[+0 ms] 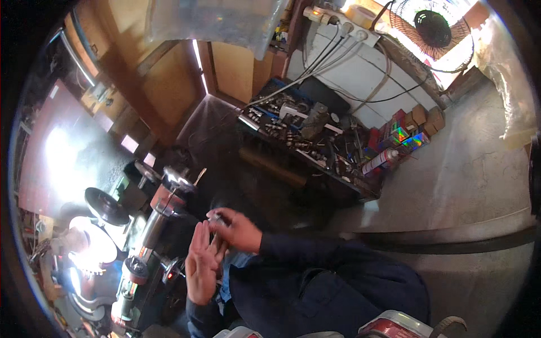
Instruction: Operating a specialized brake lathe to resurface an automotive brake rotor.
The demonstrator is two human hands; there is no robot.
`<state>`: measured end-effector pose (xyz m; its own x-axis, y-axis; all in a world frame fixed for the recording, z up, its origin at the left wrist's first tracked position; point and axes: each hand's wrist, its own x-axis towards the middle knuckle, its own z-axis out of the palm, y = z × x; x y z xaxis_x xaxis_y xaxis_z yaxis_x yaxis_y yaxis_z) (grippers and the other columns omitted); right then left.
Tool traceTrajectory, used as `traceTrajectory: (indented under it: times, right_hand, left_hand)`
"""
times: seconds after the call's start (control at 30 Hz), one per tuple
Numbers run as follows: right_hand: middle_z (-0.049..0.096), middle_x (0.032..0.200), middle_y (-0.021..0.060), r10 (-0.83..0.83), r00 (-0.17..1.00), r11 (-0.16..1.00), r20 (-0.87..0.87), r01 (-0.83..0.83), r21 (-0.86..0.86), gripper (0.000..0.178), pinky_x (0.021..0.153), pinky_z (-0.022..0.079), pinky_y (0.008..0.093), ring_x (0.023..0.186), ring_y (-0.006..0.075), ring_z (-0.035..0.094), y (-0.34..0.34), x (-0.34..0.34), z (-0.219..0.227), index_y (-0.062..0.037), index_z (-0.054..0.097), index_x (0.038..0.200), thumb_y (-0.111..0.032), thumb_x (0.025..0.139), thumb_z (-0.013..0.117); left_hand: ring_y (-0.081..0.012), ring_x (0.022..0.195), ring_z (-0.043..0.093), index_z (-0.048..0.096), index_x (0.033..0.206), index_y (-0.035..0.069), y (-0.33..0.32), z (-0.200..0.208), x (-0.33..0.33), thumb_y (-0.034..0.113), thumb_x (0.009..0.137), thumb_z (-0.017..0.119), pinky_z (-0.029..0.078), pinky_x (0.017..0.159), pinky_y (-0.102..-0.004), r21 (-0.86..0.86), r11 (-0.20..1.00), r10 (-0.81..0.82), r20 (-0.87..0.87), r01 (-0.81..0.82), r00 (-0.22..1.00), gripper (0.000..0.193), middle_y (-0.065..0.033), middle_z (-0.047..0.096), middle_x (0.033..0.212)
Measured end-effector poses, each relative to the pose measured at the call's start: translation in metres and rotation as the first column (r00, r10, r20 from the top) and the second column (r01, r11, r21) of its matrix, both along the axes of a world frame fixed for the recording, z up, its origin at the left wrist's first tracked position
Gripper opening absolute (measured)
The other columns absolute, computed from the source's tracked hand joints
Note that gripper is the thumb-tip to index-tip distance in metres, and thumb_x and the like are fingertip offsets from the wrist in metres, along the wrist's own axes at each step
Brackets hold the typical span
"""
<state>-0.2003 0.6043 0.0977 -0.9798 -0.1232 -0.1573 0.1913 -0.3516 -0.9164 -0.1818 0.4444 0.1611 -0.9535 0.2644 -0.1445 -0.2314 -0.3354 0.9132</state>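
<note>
My left hand is raised at the lower middle, beside the lathe-like machine. Its fingers are stretched out and its palm faces my right hand. The fingers of my right hand are curled close to the left fingertips. A small grey metal piece shows at the right thumb and fingers; its kind is too small to tell. Below the hands, a handwheel juts out from the machine. Dark sleeves cover both forearms.
A bright lamp shines at the left beside a dark round disc. Beyond my hands stands a low table crowded with metal tools and parts. It also carries a spray can and small boxes. Cables run from a power strip.
</note>
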Motion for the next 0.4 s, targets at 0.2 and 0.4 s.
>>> traceTrajectory:
  times: [0.2, 0.4]
  right_hand:
    - [0.049, 0.074, -0.0021, -0.75, 0.644, 0.645, -0.147, 0.762, 0.047, 0.015, 0.048, 0.038, 0.0267, 0.057, 0.0091, 0.048, 0.188, -0.068, 0.029, -0.0136, 0.051, 0.09, -0.025, 0.1, 0.051]
    - [0.064, 0.093, 0.0095, -0.722, 0.01, -0.26, -0.691, 0.922, 0.285, 0.032, 0.054, 0.05, 0.033, 0.071, 0.0189, 0.064, 0.452, -0.062, 0.012, -0.0054, 0.051, 0.126, -0.027, 0.102, 0.049]
  left_hand:
    - [-0.0299, 0.114, 0.064, 0.047, 0.136, -0.01, -0.075, 0.047, -0.01, 0.028, 0.103, 0.053, 0.051, 0.099, -0.0406, -0.445, 0.882, -0.051, -0.412, -0.152, 0.91, 0.051, -0.0224, 0.064, 0.123]
    - [-0.0277, 0.109, 0.065, 0.057, 0.126, -0.008, -0.237, -0.019, -0.026, 0.012, 0.105, 0.047, 0.049, 0.102, -0.0382, -0.689, 0.208, 0.061, -0.699, -0.694, 0.712, 0.031, -0.0183, 0.068, 0.118]
